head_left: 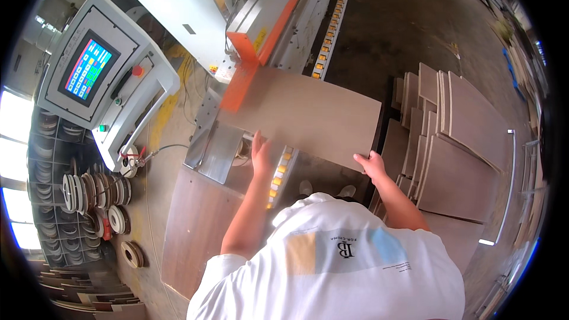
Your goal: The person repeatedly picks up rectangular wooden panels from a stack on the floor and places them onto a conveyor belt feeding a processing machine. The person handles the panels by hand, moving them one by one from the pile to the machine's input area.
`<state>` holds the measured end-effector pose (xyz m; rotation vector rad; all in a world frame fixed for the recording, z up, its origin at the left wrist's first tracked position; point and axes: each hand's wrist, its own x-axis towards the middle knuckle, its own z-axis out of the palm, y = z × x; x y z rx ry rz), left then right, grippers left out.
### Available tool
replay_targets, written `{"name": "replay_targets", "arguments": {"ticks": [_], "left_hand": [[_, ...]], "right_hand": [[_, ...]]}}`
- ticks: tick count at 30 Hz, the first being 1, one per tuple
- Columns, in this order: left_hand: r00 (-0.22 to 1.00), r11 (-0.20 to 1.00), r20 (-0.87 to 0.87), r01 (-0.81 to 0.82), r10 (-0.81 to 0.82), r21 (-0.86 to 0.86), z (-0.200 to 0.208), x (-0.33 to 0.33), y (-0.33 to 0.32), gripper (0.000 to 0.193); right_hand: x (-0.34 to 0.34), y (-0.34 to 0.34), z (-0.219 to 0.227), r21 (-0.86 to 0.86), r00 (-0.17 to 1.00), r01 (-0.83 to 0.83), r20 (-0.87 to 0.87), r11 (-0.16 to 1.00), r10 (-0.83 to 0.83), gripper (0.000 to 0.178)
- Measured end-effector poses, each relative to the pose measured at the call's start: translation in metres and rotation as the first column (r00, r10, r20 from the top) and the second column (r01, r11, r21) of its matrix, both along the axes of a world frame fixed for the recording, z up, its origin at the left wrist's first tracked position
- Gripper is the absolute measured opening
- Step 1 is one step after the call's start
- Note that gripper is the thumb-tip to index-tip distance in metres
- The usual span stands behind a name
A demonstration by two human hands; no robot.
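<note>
A flat brown-grey board [314,109] lies level in front of me. Its far left end sits by an orange guard [240,71] on an edge-banding machine. At the board's near right corner my right hand [373,166] is closed on the edge, thumb on top. My left hand [259,154] is by the near left edge, fingers stretched out and not wrapped round anything; whether it touches the board I cannot tell. Below the left hand are a metal plate [216,148] and a strip of yellow rollers [278,178].
A control console [101,71] with a lit screen stands at left. Rolls of edging strip [98,192] fill a rack beyond it. Stacked boards [456,160] lean at right. A wooden panel [198,225] is at lower left, and a roller track [332,29] runs away ahead.
</note>
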<state>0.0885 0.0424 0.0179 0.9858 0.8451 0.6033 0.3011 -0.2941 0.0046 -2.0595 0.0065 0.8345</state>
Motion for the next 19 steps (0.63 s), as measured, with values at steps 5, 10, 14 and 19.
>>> {"name": "replay_targets", "arguments": {"ticks": [5,10,14,19], "left_hand": [[0.987,0.998,0.160,-0.011,0.020,-0.061,0.005,0.037,0.013,0.060],[0.979,0.981,-0.067,0.189,-0.191,-0.036,0.024,0.063,0.000,0.043],[0.856,0.886,-0.229,0.454,-0.464,-0.098,-0.008,0.056,-0.033,0.028],[0.854,0.804,-0.218,0.519,-0.472,0.292,-0.085,0.062,-0.069,0.026]], "right_hand": [[0.027,0.010,0.005,0.103,0.998,0.056,0.015,0.993,-0.058,0.041],[0.029,-0.007,0.005,0.300,0.971,0.237,-0.100,0.924,-0.216,0.036],[-0.001,-0.053,-0.011,0.352,0.957,0.262,-0.211,0.898,-0.197,0.030],[-0.043,-0.136,-0.048,0.181,0.932,0.304,-0.259,0.935,-0.253,0.032]]}}
